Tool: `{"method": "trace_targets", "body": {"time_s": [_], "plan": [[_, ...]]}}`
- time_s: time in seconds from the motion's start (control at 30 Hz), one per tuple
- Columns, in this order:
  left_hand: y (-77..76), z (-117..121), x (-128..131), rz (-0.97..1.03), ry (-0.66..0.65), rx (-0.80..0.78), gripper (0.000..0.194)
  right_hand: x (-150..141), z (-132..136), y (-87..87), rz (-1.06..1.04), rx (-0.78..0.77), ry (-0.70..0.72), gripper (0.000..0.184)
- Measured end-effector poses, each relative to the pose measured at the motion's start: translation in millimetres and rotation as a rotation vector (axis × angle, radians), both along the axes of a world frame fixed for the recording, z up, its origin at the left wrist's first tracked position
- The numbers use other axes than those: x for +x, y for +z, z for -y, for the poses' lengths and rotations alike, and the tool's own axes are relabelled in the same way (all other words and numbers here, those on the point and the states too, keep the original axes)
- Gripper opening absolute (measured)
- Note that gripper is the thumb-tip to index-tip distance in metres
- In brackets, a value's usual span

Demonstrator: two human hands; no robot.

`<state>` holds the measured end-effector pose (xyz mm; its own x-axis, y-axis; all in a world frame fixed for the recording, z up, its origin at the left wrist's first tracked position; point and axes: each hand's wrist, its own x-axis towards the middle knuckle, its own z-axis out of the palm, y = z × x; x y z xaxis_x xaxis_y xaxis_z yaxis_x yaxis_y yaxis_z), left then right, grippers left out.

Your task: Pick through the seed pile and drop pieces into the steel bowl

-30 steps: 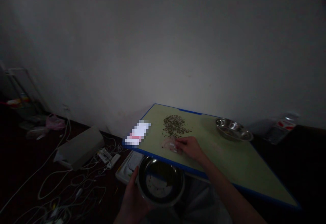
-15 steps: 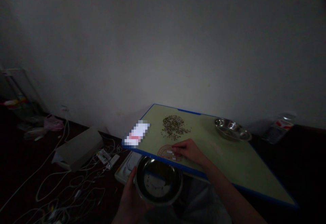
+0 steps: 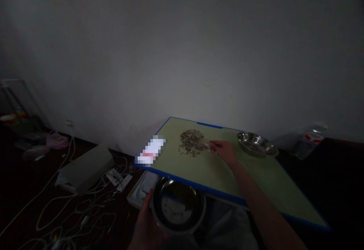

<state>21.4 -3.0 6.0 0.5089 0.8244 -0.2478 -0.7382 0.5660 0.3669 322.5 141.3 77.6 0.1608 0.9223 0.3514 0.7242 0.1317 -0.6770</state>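
Below the table's near edge, my left hand [image 3: 146, 217] is closed on the side of a steel bowl [image 3: 200, 219], which has dark grains inside it. On the pale green tabletop [image 3: 210, 174] lies a loose patch of small dark and light grains [image 3: 190, 142]. At the right side of this patch, my right hand [image 3: 226, 151] pinches a clear plastic piece [image 3: 204, 144]; it is blurred now, but earlier it showed a curved outline with reddish markings, like a protractor. A second, shallow steel bowl [image 3: 257, 144] stands beyond my right hand, near the back right edge.
A phone [image 3: 150, 151], pixelated, lies at the table's left corner. Left on the floor are a box [image 3: 85, 168], tangled white cables [image 3: 82, 204], a power strip [image 3: 115, 176] and a pink bag [image 3: 57, 140]. A clear plastic package [image 3: 309, 140] stands at right; the wall is behind.
My right hand has moved away from the table's near edge, up and to the right, carrying the plastic piece to the grain patch. My left hand keeps the bowl in nearly the same place.
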Motion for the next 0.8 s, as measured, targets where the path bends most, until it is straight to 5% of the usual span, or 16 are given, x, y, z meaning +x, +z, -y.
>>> {"method": "trace_targets", "body": {"time_s": [0.37,0.63,0.8], "plan": [[-1.6,4,1,-0.010,0.002,-0.002,0.036,-11,-10,-13.1,0.099,0.078,-0.171,0.034],[7.3,3,6,0.040,-0.084,-0.064,0.041,-32,5,-6.3,0.028,-0.035,0.250,0.029],[11.3,4,4,0.023,-0.087,-0.117,0.034,-37,8,-5.8,0.146,-0.049,0.234,0.025]]}}
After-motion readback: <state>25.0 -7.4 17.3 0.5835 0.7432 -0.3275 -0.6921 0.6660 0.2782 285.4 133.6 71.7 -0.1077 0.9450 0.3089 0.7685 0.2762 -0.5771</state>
